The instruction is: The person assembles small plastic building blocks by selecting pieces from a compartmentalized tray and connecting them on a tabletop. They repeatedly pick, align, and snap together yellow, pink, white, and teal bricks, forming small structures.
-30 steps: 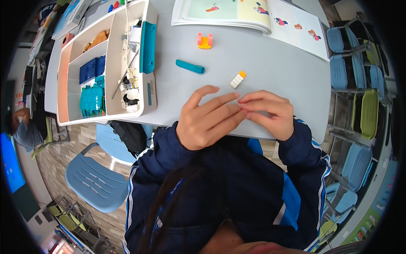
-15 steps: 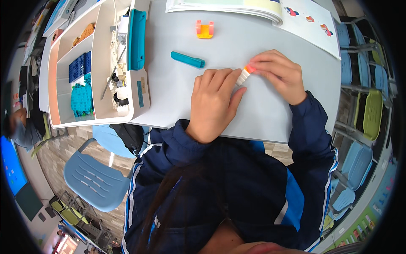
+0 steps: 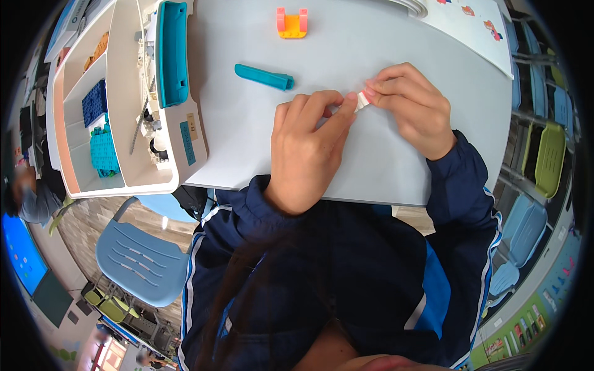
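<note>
Between my two hands, over the grey table (image 3: 247, 136), is a small stack of white building bricks (image 3: 362, 101) with a pink piece (image 3: 370, 93) at its right end. My left hand (image 3: 309, 142) pinches the white end between thumb and forefinger, and its fingers cover part of it. My right hand (image 3: 414, 108) grips the pink end with its fingertips. Left of the hands lies a teal brick-separator-like bar (image 3: 263, 76). Farther off sits a small yellow and pink brick assembly (image 3: 292, 26), its two pink sides standing up.
A white compartment bin (image 3: 145, 188) with blue, teal, orange and white bricks stands at the left, a teal handle piece (image 3: 173, 55) on its edge. An open booklet (image 3: 461, 37) lies at the far right. Blue chairs (image 3: 142, 260) stand beside the table.
Both hands have drawn the brick stack closer together, my left fingers now covering more of its white part. The view has shifted, so the table items sit higher and farther left.
</note>
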Available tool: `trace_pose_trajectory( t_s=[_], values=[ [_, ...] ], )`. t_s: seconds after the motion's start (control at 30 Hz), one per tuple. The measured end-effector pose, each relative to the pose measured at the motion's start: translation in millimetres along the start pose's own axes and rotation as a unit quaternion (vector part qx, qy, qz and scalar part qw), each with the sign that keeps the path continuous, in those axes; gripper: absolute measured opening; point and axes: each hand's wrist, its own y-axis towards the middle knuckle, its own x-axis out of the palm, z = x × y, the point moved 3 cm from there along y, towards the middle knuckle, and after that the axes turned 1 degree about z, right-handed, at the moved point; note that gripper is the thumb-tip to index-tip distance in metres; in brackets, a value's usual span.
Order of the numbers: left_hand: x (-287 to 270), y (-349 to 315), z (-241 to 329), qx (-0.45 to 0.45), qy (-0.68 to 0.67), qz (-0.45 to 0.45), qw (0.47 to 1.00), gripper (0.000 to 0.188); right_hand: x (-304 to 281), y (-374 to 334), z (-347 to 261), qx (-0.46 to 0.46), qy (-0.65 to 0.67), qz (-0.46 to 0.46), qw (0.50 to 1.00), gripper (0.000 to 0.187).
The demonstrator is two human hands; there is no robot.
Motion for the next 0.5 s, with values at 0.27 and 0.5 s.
trace_pose_trajectory(
  t_s=[0.27, 0.5],
  values=[
    [0, 0, -3, -0.018, -0.024, -0.001, 1.0, 0.031, 2, -12, -19, 0.005, -0.112, -0.015, 0.994, 0.046],
    [-3, -2, -1, -0.022, -0.033, 0.002, 0.999, 0.033, -6, -14, 2, 0.154, 0.104, -0.02, 0.982, 0.039]
  ],
)
